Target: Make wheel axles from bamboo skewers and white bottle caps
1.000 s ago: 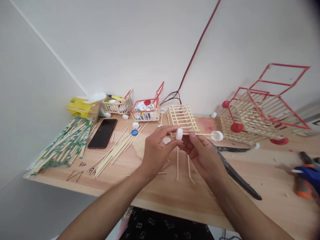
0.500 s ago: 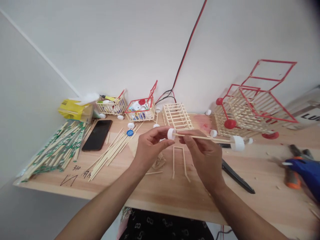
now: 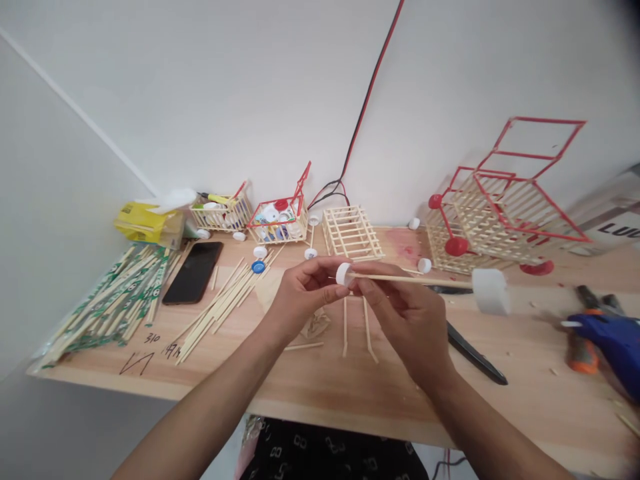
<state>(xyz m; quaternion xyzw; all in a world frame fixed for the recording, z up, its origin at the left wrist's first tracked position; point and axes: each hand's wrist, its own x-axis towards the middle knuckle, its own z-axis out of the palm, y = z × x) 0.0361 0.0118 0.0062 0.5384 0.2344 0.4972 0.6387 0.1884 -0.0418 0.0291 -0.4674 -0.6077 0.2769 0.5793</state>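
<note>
A thin wooden stick (image 3: pixel 415 279) lies almost level above the table, with a white bottle cap (image 3: pixel 344 274) on its left end and another white bottle cap (image 3: pixel 491 291) on its right end. The left cap is pinched between thumb and fingers of my left hand (image 3: pixel 305 290). Close beside that cap, my right hand (image 3: pixel 405 307) grips the stick. Below the hands, a U-shaped frame of sticks (image 3: pixel 369 333) lies on the table, its top covered by my fingers. Behind them stands a basket of wooden sticks (image 3: pixel 353 233).
Small stick carts (image 3: pixel 277 230) filled with caps stand along the wall. A larger red-trimmed cart (image 3: pixel 500 213) is at the right, near a blue glue gun (image 3: pixel 610 347) and a black tool (image 3: pixel 477 357). Loose sticks (image 3: pixel 225 307), a phone (image 3: pixel 193 272) and bagged chopsticks (image 3: pixel 110 293) lie left.
The stick's right end has swung nearer the camera, so its cap looks larger. My right hand's fingertips have come closer to the left cap. The view has shifted slightly.
</note>
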